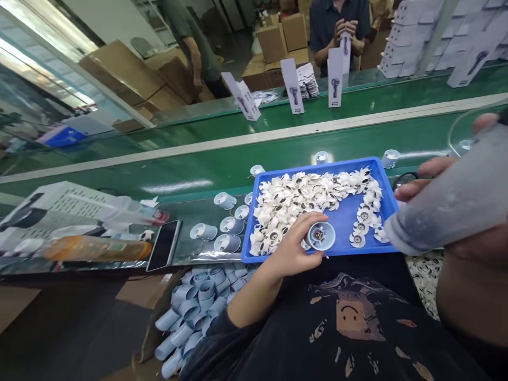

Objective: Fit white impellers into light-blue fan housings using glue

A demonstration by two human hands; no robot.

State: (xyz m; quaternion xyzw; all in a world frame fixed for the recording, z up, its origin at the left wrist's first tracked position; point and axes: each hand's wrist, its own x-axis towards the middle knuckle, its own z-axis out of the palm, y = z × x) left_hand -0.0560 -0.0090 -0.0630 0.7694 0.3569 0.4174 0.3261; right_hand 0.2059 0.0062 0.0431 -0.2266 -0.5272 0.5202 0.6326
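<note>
My left hand [291, 248] grips a small pale-blue cylindrical housing [320, 235], its open end facing me, over the front edge of a blue tray [345, 219]. The tray holds a heap of white fan impellers [301, 198]. My right hand [456, 211] is close to the camera at the right, wrapped around a blurred grey tube-shaped tool [448, 206] whose end points toward the tray's right corner.
Several loose blue housings [228, 225] lie left of the tray, more fill a box [194, 312] below. A phone [163, 245], bottles and a white box sit at left. White upright cartons [291, 78] stand on the green conveyor [198, 159]; two people stand beyond it.
</note>
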